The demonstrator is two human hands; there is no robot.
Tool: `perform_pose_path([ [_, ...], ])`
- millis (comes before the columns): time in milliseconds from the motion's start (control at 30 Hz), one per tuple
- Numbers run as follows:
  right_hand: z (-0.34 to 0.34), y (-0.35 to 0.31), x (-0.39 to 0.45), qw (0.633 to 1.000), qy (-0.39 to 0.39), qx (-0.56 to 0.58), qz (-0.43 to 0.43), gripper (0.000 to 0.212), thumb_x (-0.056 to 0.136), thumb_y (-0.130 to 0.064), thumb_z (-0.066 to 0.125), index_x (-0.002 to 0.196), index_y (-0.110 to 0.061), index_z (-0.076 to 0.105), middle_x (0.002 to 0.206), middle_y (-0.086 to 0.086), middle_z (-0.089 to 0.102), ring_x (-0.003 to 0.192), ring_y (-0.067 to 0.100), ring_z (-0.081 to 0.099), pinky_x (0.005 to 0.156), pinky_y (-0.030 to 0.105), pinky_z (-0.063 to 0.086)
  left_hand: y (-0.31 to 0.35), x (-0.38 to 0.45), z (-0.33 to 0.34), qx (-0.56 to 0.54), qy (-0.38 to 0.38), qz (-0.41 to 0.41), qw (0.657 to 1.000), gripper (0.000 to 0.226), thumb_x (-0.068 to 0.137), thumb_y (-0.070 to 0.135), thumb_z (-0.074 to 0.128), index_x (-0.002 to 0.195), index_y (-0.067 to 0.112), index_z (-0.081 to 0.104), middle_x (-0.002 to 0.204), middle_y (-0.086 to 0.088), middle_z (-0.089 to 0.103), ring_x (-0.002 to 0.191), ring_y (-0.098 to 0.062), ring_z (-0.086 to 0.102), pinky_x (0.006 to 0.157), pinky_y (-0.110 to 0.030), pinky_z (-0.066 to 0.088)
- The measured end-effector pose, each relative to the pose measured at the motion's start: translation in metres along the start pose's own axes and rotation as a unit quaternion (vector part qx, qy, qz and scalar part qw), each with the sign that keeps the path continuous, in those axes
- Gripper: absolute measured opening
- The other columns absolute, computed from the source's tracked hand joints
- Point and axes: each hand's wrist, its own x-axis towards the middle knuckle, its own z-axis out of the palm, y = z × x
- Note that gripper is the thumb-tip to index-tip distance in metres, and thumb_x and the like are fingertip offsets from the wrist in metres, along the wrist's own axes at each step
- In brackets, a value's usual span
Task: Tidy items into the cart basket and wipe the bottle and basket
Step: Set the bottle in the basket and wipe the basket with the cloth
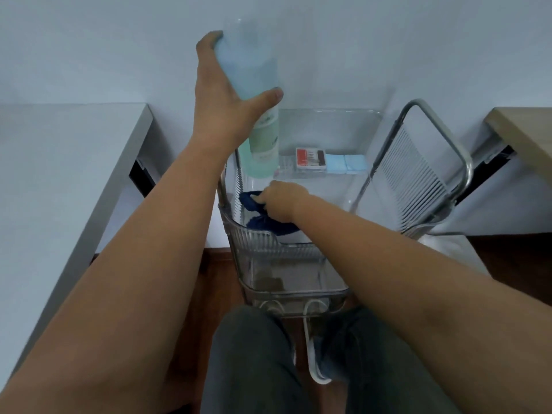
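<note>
A grey table (68, 162) stands left of the clear basket (257, 237), a wooden one (525, 130) far right, and a folded metal rack (418, 180) leans just right of the basket. On the basket's far floor lie one red-and-brown box (310, 159) and two pale blue blocks (345, 164). The left hand (221, 94) grips one bottle (254, 85) above the basket's left wall, long axis near upright (top blurred). The right hand (280, 200) presses one dark blue cloth (263, 213) inside the basket, fingers curled on it.
</note>
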Motion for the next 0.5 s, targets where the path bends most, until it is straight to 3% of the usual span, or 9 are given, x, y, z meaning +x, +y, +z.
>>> perform_pose_path([
  [133, 0.009, -0.006, -0.012, 0.995, -0.01, -0.009, -0.097, 0.034, 0.098, -0.021, 0.045, 0.131, -0.022, 0.052, 0.115, 0.01, 0.049, 0.09, 0.029, 0.055, 0.069, 0.032, 0.04, -0.001, -0.002, 0.001, 0.005, -0.008, -0.002, 1.0, 0.086, 0.062, 0.041, 0.085, 0.125, 0.027, 0.027, 0.125, 0.002, 0.051, 0.112, -0.01, 0.056, 0.093, -0.022, 0.05],
  [200, 0.018, -0.002, -0.024, 0.993, -0.035, 0.05, -0.104, 0.028, 0.094, -0.019, 0.052, 0.121, -0.013, 0.058, 0.106, 0.007, 0.051, 0.086, 0.028, 0.052, 0.066, 0.03, 0.037, 0.0, -0.002, 0.002, 0.006, -0.013, 0.002, 1.0, 0.087, 0.061, 0.039, 0.085, 0.125, 0.025, 0.028, 0.126, -0.001, 0.052, 0.113, -0.011, 0.057, 0.095, -0.025, 0.049],
  [267, 0.02, 0.004, -0.033, 0.987, -0.067, 0.091, -0.116, 0.024, 0.09, -0.013, 0.056, 0.112, -0.004, 0.061, 0.11, 0.01, 0.056, 0.096, 0.032, 0.056, 0.077, 0.032, 0.042, 0.0, -0.002, 0.003, 0.003, -0.015, -0.004, 1.0, 0.088, 0.061, 0.038, 0.085, 0.126, 0.022, 0.029, 0.125, -0.001, 0.054, 0.112, -0.012, 0.058, 0.096, -0.027, 0.049],
  [367, 0.015, 0.021, -0.043, 0.976, -0.121, 0.111, -0.141, 0.031, 0.088, -0.002, 0.053, 0.113, -0.011, 0.069, 0.117, 0.013, 0.06, 0.104, 0.037, 0.055, 0.096, 0.04, 0.044, 0.0, -0.002, 0.003, 0.002, -0.02, -0.018, 1.0, 0.092, 0.061, 0.039, 0.085, 0.131, 0.017, 0.03, 0.124, 0.0, 0.055, 0.11, -0.011, 0.058, 0.095, -0.025, 0.05],
  [500, 0.01, 0.061, -0.066, 0.973, -0.182, 0.062, -0.126, 0.048, 0.082, 0.005, 0.049, 0.108, -0.026, 0.074, 0.097, 0.0, 0.065, 0.091, 0.03, 0.058, 0.092, 0.043, 0.048, -0.001, 0.0, 0.003, 0.026, -0.048, -0.032, 0.998, 0.094, 0.06, 0.041, 0.084, 0.134, 0.017, 0.031, 0.12, 0.006, 0.052, 0.103, -0.007, 0.056, 0.083, -0.011, 0.047],
])
